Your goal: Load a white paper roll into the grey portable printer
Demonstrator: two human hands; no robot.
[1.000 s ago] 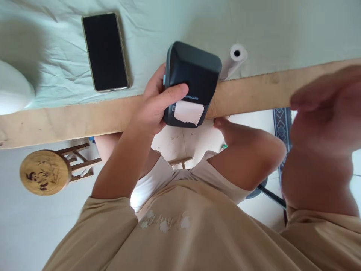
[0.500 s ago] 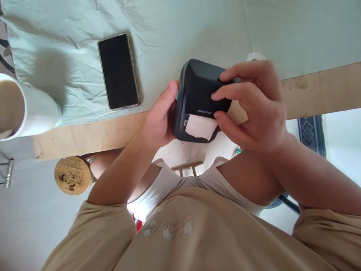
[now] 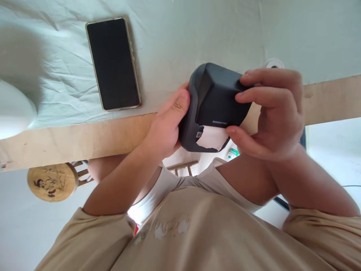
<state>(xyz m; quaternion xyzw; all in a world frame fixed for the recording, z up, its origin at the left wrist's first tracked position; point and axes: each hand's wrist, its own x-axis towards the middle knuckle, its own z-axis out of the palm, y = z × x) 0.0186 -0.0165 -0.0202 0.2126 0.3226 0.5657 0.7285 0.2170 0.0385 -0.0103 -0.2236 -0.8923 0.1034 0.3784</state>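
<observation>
A black label printer [image 3: 218, 99] marked NIIMBOT is held in the air over the table's front edge. My left hand [image 3: 170, 122] grips its left side, the thumb lying along the casing and the other fingers mostly hidden behind. My right hand [image 3: 272, 113] has its fingertips and thumb on the right side of the cover, closed on the printer. From the slot at the printer's near end hangs a pale paper label [image 3: 213, 137] with a torn lower edge; the right thumb tip lies by its upper corner.
A phone [image 3: 114, 64] with a dark screen lies on the pale green cloth [image 3: 175, 34]. At the left edge is part of a white cup [image 3: 14, 109]. Behind my right hand sits a white roll [image 3: 274, 63]. Below the wooden table edge [image 3: 73, 137] stands a round stool [image 3: 52, 182].
The view has shifted closer and to the right, so the cup is now mostly out of frame. Both hands still hold the printer, which looks slightly more tilted.
</observation>
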